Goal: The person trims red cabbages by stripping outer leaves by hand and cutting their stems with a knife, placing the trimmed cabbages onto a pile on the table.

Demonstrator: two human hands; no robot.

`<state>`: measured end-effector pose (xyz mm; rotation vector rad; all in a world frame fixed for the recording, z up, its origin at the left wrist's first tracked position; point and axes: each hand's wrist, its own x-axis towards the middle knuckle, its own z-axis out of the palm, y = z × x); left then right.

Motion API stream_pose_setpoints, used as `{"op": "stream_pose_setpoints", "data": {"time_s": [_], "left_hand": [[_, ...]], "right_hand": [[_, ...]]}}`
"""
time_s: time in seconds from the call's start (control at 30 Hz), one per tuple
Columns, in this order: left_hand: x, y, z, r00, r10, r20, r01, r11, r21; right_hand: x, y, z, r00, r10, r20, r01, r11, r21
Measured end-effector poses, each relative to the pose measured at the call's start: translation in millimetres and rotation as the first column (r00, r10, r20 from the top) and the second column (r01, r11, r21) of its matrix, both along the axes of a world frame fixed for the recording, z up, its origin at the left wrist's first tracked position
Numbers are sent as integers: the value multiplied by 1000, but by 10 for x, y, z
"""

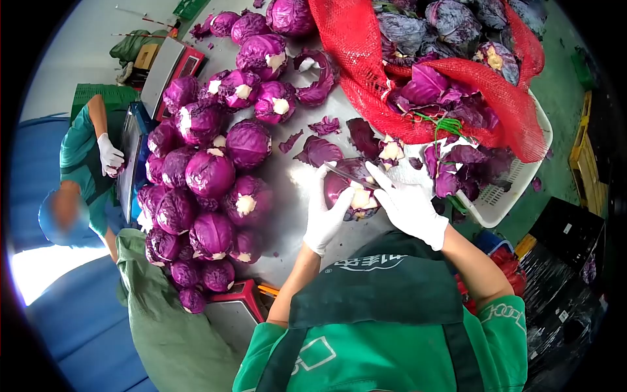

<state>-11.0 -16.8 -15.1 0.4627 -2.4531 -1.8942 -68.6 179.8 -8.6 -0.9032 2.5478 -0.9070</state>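
Observation:
On the metal table in front of me, a red cabbage (336, 188) lies with its pale cut stem end showing. My left hand (325, 214), in a white glove, grips its left side, thumb and fingers apart around it. A knife (354, 176) lies across the top of the cabbage, its blade pointing up and left. My right hand (413, 210), also gloved in white, holds the knife at its right end; the handle is hidden by the fingers. Loose purple leaves (320, 150) and a cut pale stem piece (392, 150) are just beyond the hands.
Several trimmed red cabbages (209, 173) are heaped at left. A red mesh sack (353, 59) with untrimmed cabbages stands at upper right, over a white basket (506, 206) with leaves. Red scales (245, 300) sit at the table's edge. Another person (78, 153) works at far left.

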Motion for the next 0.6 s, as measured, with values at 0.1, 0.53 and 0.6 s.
{"op": "stream_pose_setpoints", "data": {"time_s": [0.1,0.53,0.6], "left_hand": [[-20,16,39,1000,-4,4,4,1000,-6],[218,-154,-196,986,-111,-124,105,993,-58],[306,-115,-235,992,-34,-121,38,999,28]], "right_hand": [[9,-22,-120,1000,-16,20,18,996,-85],[-665,2,-640,937,-320,139,332,941,-70],[-801,-78,-717,964,-264,-33,255,954,-157]]}}
